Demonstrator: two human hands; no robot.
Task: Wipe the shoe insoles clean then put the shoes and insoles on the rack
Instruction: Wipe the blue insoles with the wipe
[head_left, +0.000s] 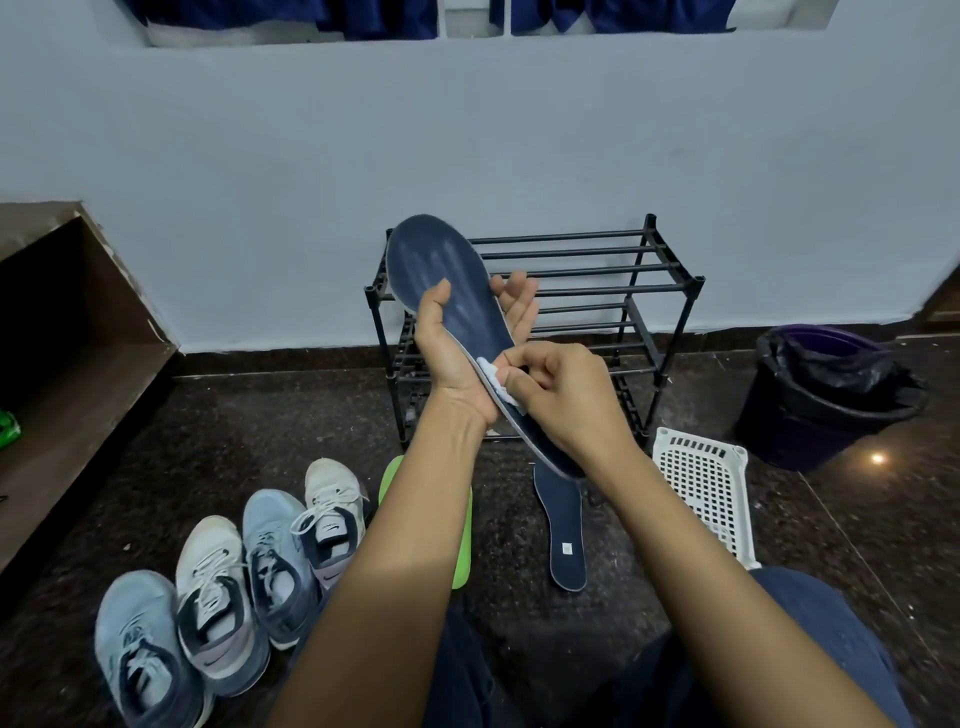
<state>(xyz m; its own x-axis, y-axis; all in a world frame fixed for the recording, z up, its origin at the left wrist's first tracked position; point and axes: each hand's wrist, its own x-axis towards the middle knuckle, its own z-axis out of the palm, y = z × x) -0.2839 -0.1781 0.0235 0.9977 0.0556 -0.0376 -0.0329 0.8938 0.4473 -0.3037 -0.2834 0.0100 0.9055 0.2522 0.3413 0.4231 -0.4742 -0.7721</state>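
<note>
Wiping in progress. Left hand (457, 358) grips the dark blue foam insole (447, 275), raised before the far black metal-tube rack (597, 270). Right hand (561, 395) pinches a white wipe (491, 371) against its heel. Four sneakers (228, 587) near left, a green insole (461, 540) and a second blue insole (563, 525) lie on the floor, none yet racked.

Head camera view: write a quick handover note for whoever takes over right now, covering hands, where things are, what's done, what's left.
Left hand holds a navy insole up in front of the rack.
Right hand pinches a white wipe against its heel end.
On the floor lie a second navy insole and a green insole; four shoes stand in a row to the left.
Done: wiping under way.
Left: finish the insoles, then rack everything; nothing is on it yet.
</note>
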